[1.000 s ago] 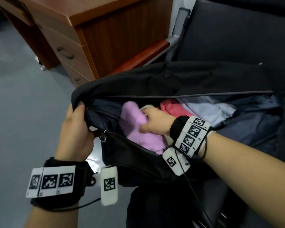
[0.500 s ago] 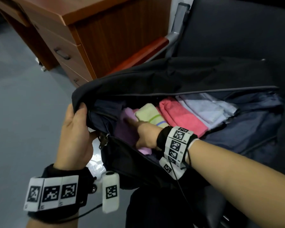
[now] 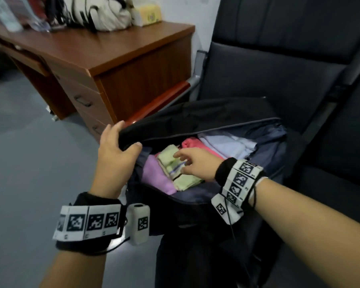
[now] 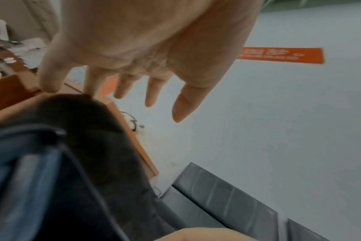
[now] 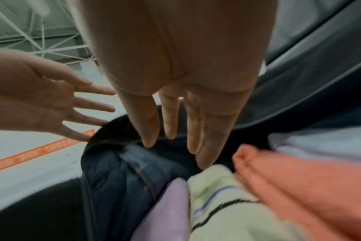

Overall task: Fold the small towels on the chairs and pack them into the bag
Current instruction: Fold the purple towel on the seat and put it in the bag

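The black bag [image 3: 206,115] lies open on a dark chair seat. Inside, side by side, sit a purple towel [image 3: 156,175], a pale green striped towel [image 3: 168,161], a pink towel [image 3: 193,144] and a pale lavender one [image 3: 227,144], all folded. My left hand [image 3: 121,142] is at the left end of the bag's upper flap. In the left wrist view its fingers [image 4: 122,84] are straight and spread, one fingertip touching the bag [image 4: 89,130]. My right hand [image 3: 185,161] hovers over the green towel [image 5: 223,195] with straight fingers [image 5: 146,124] and holds nothing.
A wooden desk [image 3: 112,50] with drawers stands left of the chair, with a pale bag [image 3: 100,15] and a tissue box [image 3: 148,14] on top. A red armrest [image 3: 160,102] runs behind the bag. Dark chair backs [image 3: 279,69] fill the right. Grey floor [image 3: 29,163] lies to the left.
My right hand has drawn back from beside the purple towel and now hovers over the green one. My left hand's grip on the bag edge has loosened, fingers spread. The head view tilted up.
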The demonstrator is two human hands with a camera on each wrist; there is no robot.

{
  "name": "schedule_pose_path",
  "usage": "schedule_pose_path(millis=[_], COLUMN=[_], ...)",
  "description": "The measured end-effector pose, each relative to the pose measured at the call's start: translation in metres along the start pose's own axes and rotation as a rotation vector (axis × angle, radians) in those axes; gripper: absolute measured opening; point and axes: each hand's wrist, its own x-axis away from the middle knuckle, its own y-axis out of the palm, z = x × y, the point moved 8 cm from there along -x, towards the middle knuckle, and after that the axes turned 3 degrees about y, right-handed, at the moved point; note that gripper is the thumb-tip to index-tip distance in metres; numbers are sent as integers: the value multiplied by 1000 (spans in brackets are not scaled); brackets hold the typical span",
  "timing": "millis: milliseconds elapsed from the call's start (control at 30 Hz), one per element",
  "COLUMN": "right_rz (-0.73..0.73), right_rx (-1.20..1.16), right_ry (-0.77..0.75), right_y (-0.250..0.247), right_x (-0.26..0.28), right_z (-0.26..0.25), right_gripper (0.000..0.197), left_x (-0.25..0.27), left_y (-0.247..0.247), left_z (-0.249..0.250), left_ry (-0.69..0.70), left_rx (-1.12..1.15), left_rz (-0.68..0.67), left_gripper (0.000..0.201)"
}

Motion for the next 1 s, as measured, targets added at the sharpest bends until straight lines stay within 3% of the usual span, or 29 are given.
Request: schedule_pose_path(millis=[133,400,600,700,900,1000], right_rz=[221,573,794,866,950,894], right_rx=[-29,-107,-241,-309,-232,-175], right_ry=[122,498,792,929,1252,1426], right_y=[-71,-168,-166,-149,-132,-123], right_x=[94,378,600,687,800,836], right_z=[50,236,394,465,579,619], right_gripper=[44,41,43,48,50,51], left_x=[27,170,321,391,487,517], left_y=[75,326,525,606,722,757], left_z=[75,227,286,300,310,307], left_ry=[172,430,493,486,485,467], left_rx=[-139,-185,-222,-225,-210,-178], left_rz=[-164,-595,-924,-1060,-1187,-1242], left_gripper=[43,24,22,22,21,21])
